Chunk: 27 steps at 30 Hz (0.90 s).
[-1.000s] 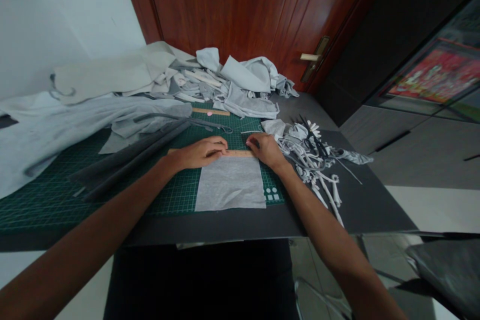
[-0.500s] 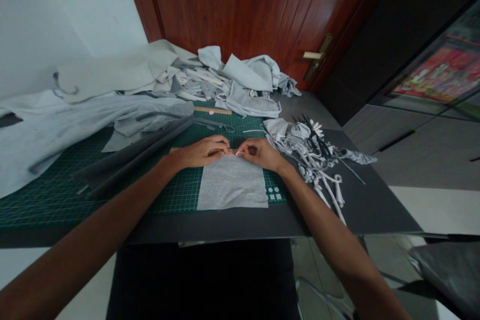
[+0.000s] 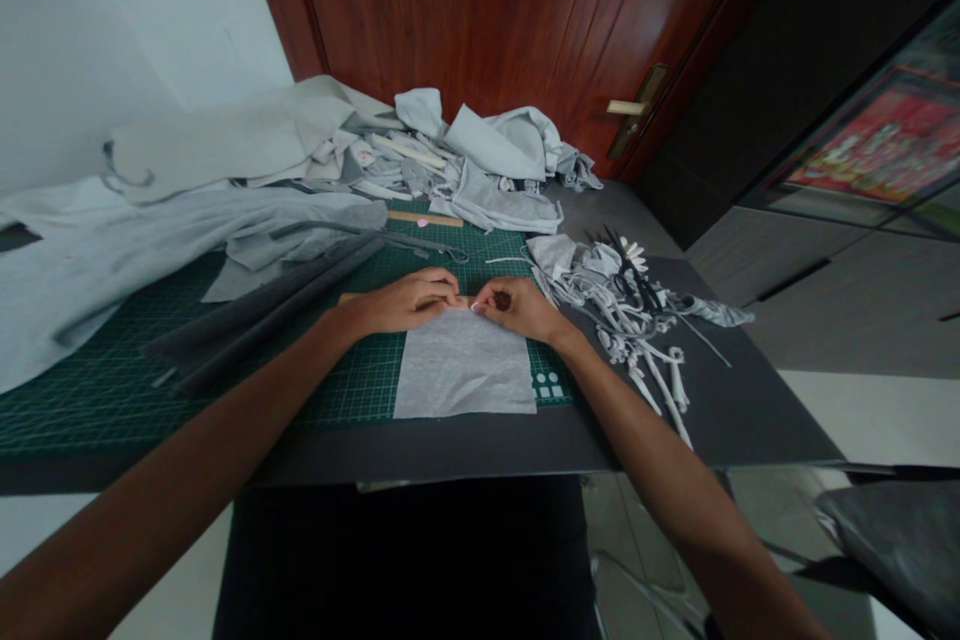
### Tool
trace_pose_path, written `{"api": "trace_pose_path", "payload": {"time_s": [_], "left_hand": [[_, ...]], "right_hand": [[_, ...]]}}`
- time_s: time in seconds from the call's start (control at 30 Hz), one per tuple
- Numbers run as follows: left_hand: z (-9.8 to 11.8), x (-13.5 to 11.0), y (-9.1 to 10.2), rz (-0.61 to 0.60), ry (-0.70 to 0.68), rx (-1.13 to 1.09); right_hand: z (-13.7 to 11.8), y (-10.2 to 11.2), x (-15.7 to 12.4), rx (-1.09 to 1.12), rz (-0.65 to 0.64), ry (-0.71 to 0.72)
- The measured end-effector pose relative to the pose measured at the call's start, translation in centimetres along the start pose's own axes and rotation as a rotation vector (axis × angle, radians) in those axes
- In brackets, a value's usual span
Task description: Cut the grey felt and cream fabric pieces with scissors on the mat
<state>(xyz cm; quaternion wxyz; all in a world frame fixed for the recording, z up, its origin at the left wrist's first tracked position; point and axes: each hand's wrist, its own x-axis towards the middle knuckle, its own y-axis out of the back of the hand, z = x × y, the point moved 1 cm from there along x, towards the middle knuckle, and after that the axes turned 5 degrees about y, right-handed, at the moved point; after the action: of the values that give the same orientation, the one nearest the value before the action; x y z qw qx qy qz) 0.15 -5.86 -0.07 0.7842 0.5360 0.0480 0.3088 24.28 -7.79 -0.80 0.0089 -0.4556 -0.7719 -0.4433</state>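
Note:
A light grey fabric rectangle lies flat on the green cutting mat. A wooden ruler runs along its far edge, mostly covered by my hands. My left hand rests on the ruler with its fingers curled and pressed down. My right hand is closed in a pinch right next to the left fingertips, at the middle of the fabric's far edge. What the pinch holds is too small to make out.
A tangle of grey fabric strips lies right of my right hand. Rolled dark grey cloth lies left of my left hand. Heaped grey fabric and a second ruler sit behind. The dark table's front edge is near me.
My right hand has slid left along the ruler from its right end until it meets my left hand. In the last half second both hands stay put.

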Motion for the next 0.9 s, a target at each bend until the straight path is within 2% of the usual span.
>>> {"api": "trace_pose_path", "payload": {"time_s": [0.43,0.9], "left_hand": [[-0.4,0.1,-0.1,0.031,0.005,0.012],[-0.6,0.0,-0.2,0.05,-0.023,0.026]], "right_hand": [[-0.2,0.3,0.2,-0.147,-0.028,-0.019],[0.2,2.0,-0.3,-0.121,-0.083,-0.074]]}}
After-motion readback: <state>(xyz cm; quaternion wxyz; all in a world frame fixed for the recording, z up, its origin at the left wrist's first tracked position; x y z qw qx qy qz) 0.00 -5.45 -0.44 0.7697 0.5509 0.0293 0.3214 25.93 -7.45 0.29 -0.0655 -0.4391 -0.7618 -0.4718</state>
